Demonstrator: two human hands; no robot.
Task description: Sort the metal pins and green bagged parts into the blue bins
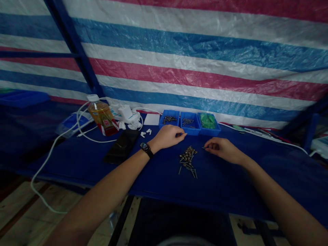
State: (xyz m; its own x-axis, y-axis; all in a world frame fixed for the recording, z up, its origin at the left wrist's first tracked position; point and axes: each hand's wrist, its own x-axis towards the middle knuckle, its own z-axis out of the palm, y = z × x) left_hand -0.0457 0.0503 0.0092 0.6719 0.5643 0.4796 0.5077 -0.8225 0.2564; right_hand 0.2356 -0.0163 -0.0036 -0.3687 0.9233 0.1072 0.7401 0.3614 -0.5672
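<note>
Striped red, white and blue tarp [194, 51] fills the background, hung behind a blue steel post [74, 44]. Tabletop [230, 184] is covered in dark blue cloth, with a wood floor [23, 212] visible below its front edge at lower left.

Left to right along the back: blue plastic bin [23, 99] at far left, then a white cable [51, 160] looping down past the tabletop edge. Next is a plastic bottle [101, 116] of amber liquid with a red and yellow label, lying tilted. White adapter [126, 114] sits just beside it, and a black phone [121, 145] lies flat in front. Small white bits [146, 132] lie near the left wrist, behind which is a white card [151, 119].

Three blue trays sit side by side, touching: first [169, 119] holds dark small screws, second [189, 123] holds longer thin screws, third [208, 124] holds something green, probably a plastic bag.

Left hand [166, 136], with a black smartwatch [146, 149] on the wrist, is just in front of the first two trays. Its grip is pinched closed on what looks like a thin screw [183, 134]. Loose pile of screws [188, 160] lies on the cloth between both hands. Right hand [220, 150] is just right of the pile, its grip pinched closed on a small screw [203, 147], tip pointing left.
</note>
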